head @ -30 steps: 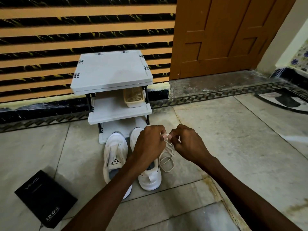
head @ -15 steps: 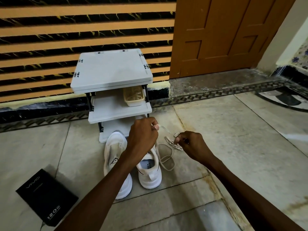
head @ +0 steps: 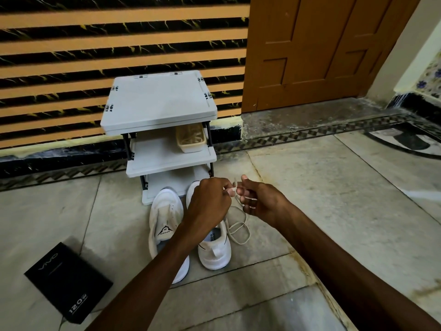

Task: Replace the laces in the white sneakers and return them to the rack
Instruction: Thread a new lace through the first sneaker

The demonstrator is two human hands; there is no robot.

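2 sneakers [head: 164, 211] — toes toward rack [head: 157, 101]

White sneakers [head: 167, 220], cream lace [head: 238, 231], grey rack [head: 160, 101], black box [head: 68, 281].

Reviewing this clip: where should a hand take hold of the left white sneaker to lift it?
Probably at the heel collar of the left white sneaker, from above on the near side: it stands upright, toe toward the rack, with its opening facing up, which offers a rim to hook.
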